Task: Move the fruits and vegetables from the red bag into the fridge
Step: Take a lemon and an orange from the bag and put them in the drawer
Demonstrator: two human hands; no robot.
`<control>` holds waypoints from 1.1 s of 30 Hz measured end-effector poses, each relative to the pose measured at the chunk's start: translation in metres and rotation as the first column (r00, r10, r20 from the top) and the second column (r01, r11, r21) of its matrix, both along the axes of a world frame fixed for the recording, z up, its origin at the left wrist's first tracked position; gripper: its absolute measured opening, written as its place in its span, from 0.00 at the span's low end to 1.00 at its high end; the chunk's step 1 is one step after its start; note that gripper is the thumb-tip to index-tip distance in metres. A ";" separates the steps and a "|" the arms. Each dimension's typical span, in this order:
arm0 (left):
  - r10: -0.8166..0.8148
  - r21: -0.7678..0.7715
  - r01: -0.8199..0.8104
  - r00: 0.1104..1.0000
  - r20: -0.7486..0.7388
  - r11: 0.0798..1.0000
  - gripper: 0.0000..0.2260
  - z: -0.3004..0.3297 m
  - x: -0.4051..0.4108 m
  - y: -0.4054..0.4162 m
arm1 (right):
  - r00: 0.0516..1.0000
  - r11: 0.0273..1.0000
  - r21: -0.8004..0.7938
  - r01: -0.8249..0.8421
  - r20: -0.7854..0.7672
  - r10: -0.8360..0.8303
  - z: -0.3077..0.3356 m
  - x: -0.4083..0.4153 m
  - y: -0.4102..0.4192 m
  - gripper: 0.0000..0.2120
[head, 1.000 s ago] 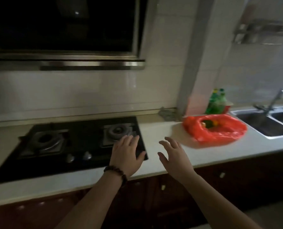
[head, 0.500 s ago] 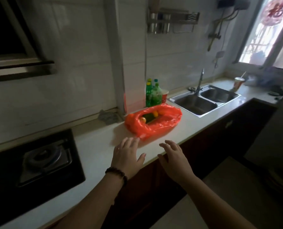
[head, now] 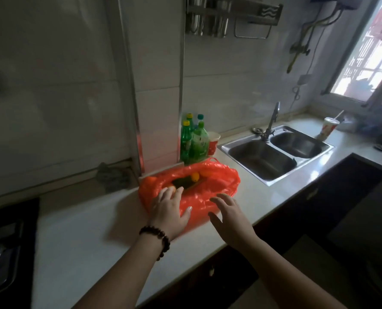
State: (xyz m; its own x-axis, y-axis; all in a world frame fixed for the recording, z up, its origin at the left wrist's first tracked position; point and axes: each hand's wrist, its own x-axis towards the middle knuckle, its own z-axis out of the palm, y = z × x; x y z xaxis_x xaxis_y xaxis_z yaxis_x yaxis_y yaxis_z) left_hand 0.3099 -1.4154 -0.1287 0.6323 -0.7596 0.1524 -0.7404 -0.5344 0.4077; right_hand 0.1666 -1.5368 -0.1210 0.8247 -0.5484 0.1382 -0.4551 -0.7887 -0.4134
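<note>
Head view: white countertop bears red bag beside steel sink.

Red-orange plastic bag under the fingers, yellow fruit and dark green vegetable just beyond them. Green bottles with yellow caps behind; white countertop.

Both my arms reach forward, palms down. My left hand, a bead bracelet on its wrist, has its fingers straight and spread. My right hand is beside it, fingers loosely spread, holding nothing.
</note>
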 end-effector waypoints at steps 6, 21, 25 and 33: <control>-0.002 0.044 0.001 1.000 0.023 0.999 0.28 0.003 0.031 -0.060 | 0.998 0.999 0.051 0.010 0.062 -0.013 -0.003 0.042 -0.067 0.18; 0.037 -0.041 -0.034 0.996 0.076 0.999 0.20 -0.048 0.068 -0.156 | 0.981 0.977 0.089 -0.195 0.037 0.192 -0.063 0.119 -0.186 0.19; 0.045 0.044 -0.050 0.991 0.123 0.998 0.22 -0.061 0.084 -0.200 | 0.932 0.929 0.072 -0.362 0.003 0.362 -0.083 0.149 -0.229 0.18; 0.143 0.331 -0.167 0.985 0.095 0.929 0.32 -0.101 0.122 -0.250 | 0.798 0.821 0.000 -0.571 -0.234 0.555 -0.104 0.201 -0.308 0.24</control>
